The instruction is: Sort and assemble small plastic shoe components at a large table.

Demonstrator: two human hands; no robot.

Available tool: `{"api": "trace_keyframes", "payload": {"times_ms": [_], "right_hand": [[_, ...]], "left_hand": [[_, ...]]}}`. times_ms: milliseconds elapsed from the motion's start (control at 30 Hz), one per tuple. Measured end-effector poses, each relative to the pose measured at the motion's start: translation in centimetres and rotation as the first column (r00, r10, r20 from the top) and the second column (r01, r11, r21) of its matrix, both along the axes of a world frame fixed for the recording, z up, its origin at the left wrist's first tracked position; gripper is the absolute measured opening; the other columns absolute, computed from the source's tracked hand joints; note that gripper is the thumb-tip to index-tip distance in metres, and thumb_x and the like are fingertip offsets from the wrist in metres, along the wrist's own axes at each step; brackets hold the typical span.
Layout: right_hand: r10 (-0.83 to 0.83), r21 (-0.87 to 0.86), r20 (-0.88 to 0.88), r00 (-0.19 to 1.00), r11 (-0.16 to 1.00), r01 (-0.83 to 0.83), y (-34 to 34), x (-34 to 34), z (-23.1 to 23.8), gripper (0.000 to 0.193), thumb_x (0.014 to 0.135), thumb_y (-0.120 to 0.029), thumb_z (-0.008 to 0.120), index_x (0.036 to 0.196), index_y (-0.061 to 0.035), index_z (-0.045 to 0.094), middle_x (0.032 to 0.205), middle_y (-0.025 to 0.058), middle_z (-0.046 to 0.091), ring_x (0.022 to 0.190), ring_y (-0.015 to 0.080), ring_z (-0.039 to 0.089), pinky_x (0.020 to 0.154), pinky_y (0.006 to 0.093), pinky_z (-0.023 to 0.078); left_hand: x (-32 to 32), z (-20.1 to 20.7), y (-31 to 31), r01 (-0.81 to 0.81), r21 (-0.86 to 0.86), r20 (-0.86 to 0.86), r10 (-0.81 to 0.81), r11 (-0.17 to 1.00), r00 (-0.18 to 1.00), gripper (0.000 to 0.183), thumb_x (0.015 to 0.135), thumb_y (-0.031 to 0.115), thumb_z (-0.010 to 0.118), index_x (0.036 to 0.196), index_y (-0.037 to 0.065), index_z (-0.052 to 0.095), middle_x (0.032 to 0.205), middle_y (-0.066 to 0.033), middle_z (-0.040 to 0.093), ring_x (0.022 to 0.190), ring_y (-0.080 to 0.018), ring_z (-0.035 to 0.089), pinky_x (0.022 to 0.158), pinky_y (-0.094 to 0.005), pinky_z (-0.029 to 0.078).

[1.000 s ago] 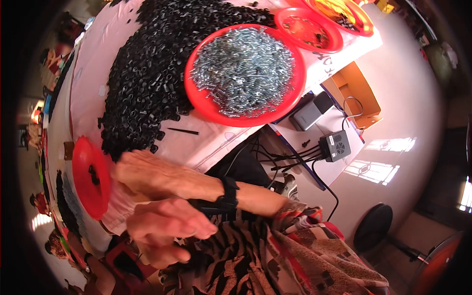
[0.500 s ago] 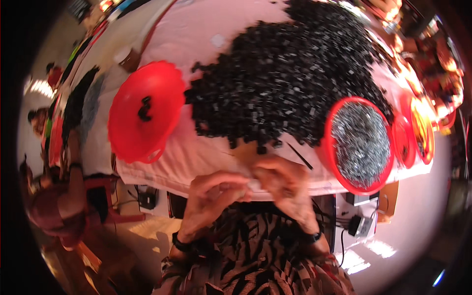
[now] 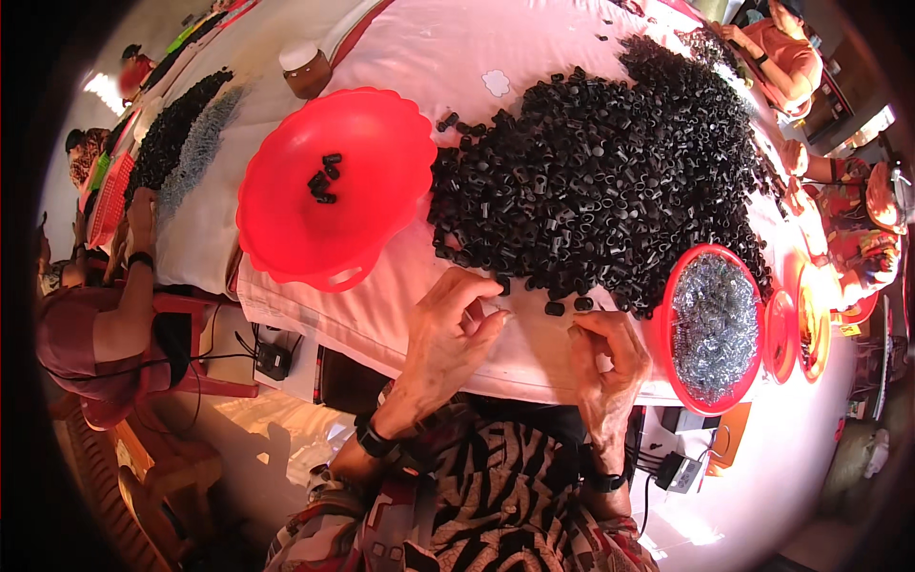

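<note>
My left hand (image 3: pixel 448 329) reaches over the near part of the table, its thumb and index finger apart. Its index fingertip is at a small black cylindrical piece (image 3: pixel 503 285) by the near edge of a large heap of similar black pieces (image 3: pixel 591 181). My right hand (image 3: pixel 612 357) is further right, fingers curled and thumb close to the index finger; whatever it may hold is hidden. Two loose black pieces (image 3: pixel 556 309) lie just beyond its fingertips. A red scalloped basin (image 3: pixel 381 143), left of the heap, has several black pieces in it.
A red bowl of shiny silvery metal bits (image 3: pixel 713 329) stands right of my right hand, with more red containers (image 3: pixel 780 334) beyond. A jar with a white lid (image 3: pixel 305 69) stands behind the basin. Other people sit along both sides, one (image 3: pixel 105 334) close on the left.
My hands were close together near the table edge; now they are apart and further forward. The view has shifted. A thin black stick near the heap no longer shows.
</note>
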State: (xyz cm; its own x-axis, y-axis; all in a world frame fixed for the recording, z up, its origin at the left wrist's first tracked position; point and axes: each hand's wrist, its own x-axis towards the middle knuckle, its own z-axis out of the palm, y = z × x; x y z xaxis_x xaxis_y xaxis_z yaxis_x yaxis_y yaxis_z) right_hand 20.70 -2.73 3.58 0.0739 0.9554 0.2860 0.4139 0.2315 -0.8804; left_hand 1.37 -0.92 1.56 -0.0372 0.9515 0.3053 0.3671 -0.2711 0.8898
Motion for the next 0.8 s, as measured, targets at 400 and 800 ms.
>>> {"api": "trace_keyframes", "payload": {"times_ms": [400,800], "right_hand": [[-0.238,-0.076,-0.055,0.97,0.969,0.234,-1.2,2.4,-0.3,0.014,0.083,0.007,0.065,0.095,0.0016,0.07,0.086,0.0067,0.066,0.071,0.0114,0.063,0.062,0.0236,0.049],[-0.14,0.274,0.487,0.862,0.962,0.001,3.0,-2.7,-0.1,0.015,0.077,-0.005,0.072,0.092,-0.0049,0.071,0.084,0.008,0.059,0.076,0.0286,0.062,0.062,0.0393,0.053]], "left_hand": [[1.3,-0.5,0.6,-0.074,0.087,-0.256,0.094,0.993,0.962,0.029,0.077,0.009,0.079,0.1,0.01,0.062,0.088,-0.0057,0.059,0.061,-0.0217,0.06,0.055,-0.0369,0.048],[1.4,-0.9,0.4,-0.068,0.15,-0.144,0.09,0.986,0.985,0.026,0.073,0.001,0.074,0.096,0.008,0.064,0.088,-0.0055,0.062,0.06,-0.0195,0.06,0.053,-0.034,0.049]]}}
